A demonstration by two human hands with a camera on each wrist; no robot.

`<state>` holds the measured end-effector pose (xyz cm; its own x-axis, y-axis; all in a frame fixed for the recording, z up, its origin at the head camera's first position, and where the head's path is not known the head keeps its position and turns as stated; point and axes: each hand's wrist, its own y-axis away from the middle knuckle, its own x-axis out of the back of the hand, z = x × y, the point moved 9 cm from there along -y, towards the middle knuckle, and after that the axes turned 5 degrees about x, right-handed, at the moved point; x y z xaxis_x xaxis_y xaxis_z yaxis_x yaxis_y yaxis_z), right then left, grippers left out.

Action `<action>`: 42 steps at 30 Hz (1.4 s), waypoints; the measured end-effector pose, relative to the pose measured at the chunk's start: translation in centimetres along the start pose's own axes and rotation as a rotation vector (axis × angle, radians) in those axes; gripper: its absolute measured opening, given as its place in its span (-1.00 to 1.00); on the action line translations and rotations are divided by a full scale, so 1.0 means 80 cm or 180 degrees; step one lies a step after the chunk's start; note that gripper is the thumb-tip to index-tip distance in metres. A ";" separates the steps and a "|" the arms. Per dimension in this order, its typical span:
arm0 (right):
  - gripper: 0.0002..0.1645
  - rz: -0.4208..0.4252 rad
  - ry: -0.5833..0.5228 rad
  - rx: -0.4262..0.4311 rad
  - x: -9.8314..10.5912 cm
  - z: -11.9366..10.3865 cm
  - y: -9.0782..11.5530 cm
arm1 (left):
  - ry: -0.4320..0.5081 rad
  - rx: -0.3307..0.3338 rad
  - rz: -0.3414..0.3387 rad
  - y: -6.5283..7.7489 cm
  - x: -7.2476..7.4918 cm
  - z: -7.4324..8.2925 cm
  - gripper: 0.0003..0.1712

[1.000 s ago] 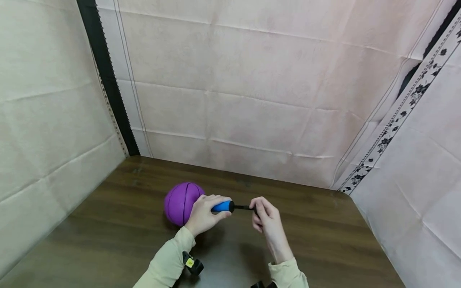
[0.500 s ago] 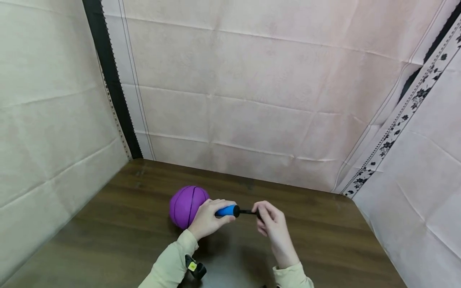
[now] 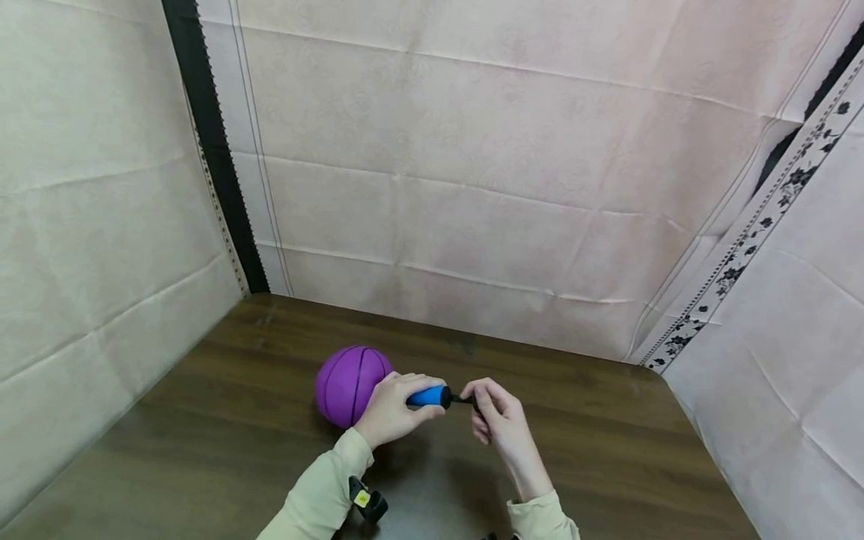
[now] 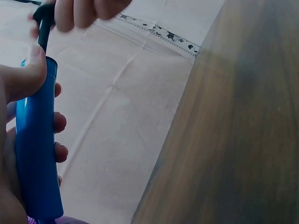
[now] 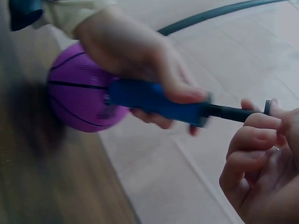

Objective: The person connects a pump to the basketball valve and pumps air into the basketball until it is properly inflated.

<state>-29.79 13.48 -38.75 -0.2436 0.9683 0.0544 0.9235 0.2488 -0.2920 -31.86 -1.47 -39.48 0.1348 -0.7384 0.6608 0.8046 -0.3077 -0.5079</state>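
A blue hand pump [image 3: 427,396] lies sideways between the two hands, its near-ball end at the purple ball [image 3: 351,384]. My left hand [image 3: 394,409] grips the pump's blue barrel [image 4: 37,140], with fingers wrapped behind it and the thumb along its top. Out of the barrel's right end comes a thin black rod [image 5: 229,113], partly drawn out. The right hand [image 3: 498,420] pinches the small black handle at the rod's end. In the right wrist view the barrel's inner end meets the ball [image 5: 79,100]; the exact joint is hard to see.
The ball sits on a dark brown wooden table [image 3: 236,450]. Pale cloth walls [image 3: 432,165] enclose the table at the back and both sides. Each wrist carries a small black camera; the left wrist camera [image 3: 367,501] has a yellow label.
My right hand has moved left toward the barrel, so less of the black rod shows than half a second ago. The left hand keeps its grip. The head view has shifted slightly.
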 end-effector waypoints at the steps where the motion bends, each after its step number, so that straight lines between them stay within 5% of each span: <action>1: -0.61 0.0017 0.0053 -0.0034 -0.003 0.004 -0.001 | 0.0022 -0.0002 -0.0034 0.000 -0.002 0.002 -0.58; 10: -0.67 0.0270 0.0847 -0.0213 -0.010 0.016 -0.002 | 0.0020 -0.0017 -0.0197 0.001 -0.005 0.008 -0.57; 15: -0.63 0.0161 0.1524 0.0059 -0.019 0.010 0.000 | -0.0291 -0.0256 -0.0354 0.000 -0.010 0.016 -0.60; 20: -0.50 0.0501 0.1863 0.0307 -0.013 0.004 0.002 | -0.0432 -0.0344 -0.0595 -0.001 -0.018 0.023 -0.51; 24: -0.55 0.0645 0.1823 0.0291 -0.008 0.003 0.002 | -0.0659 -0.0126 -0.0346 -0.006 0.006 0.016 -0.31; 29: -0.67 0.0784 0.1782 0.0216 0.000 0.004 0.003 | -0.0927 0.0431 -0.0056 -0.004 0.044 -0.013 -0.22; 35: -0.74 0.0743 0.1897 0.0457 -0.008 -0.004 0.005 | -0.1267 0.0738 -0.0270 0.003 0.034 -0.041 -0.50; 42: -0.77 0.0795 0.2089 0.0831 -0.014 -0.019 0.005 | -0.1454 0.0850 0.0198 0.000 0.043 -0.052 -0.69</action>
<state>-28.69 12.55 -37.46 0.2664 0.8293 0.4913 0.8079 0.0860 -0.5831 -33.78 -6.50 -39.51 0.3772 -0.3955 0.8374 0.8982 -0.0641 -0.4348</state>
